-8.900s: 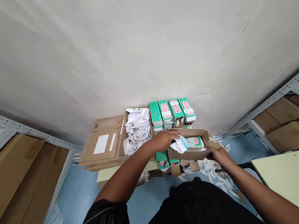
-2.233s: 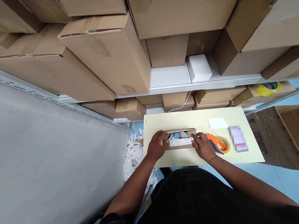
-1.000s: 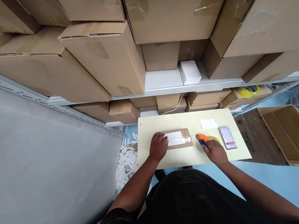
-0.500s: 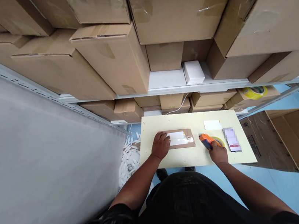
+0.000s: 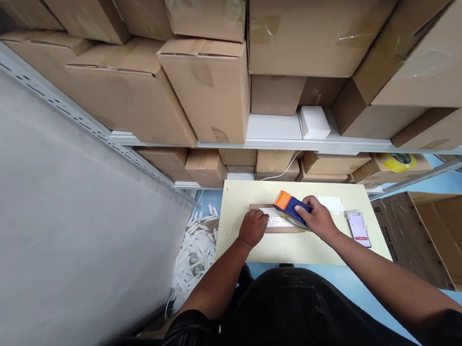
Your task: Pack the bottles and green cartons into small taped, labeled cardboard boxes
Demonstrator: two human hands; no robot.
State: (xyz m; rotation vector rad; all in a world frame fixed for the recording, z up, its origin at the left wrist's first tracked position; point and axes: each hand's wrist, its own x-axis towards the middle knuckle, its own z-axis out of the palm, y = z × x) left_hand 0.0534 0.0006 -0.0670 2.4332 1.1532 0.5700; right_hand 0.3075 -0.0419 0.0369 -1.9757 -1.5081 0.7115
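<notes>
A small flat cardboard box (image 5: 289,229) with a white label on top lies on the pale yellow table (image 5: 263,254). My left hand (image 5: 254,227) is closed over the left end of this box, its fingertips against the label. My right hand (image 5: 321,219) grips an orange and dark blue tape dispenser (image 5: 294,208), tilted above the right part of the box and hiding some of it. Whether the tape touches the box cannot be made out. A white paper slip (image 5: 331,203) lies behind my right hand, and a phone (image 5: 358,229) rests to its right.
Metal shelves (image 5: 219,151) packed with cardboard boxes (image 5: 208,90) rise behind the table. A large open carton (image 5: 412,239) stands at the right. White paper strips (image 5: 192,250) are heaped on the floor at left, beside a grey wall (image 5: 69,218). A yellow tape roll (image 5: 398,161) sits on a lower box.
My right hand has lifted the tape dispenser off the table and brought it left over the box. My left hand stays on the box's left end. The camera view has turned slightly.
</notes>
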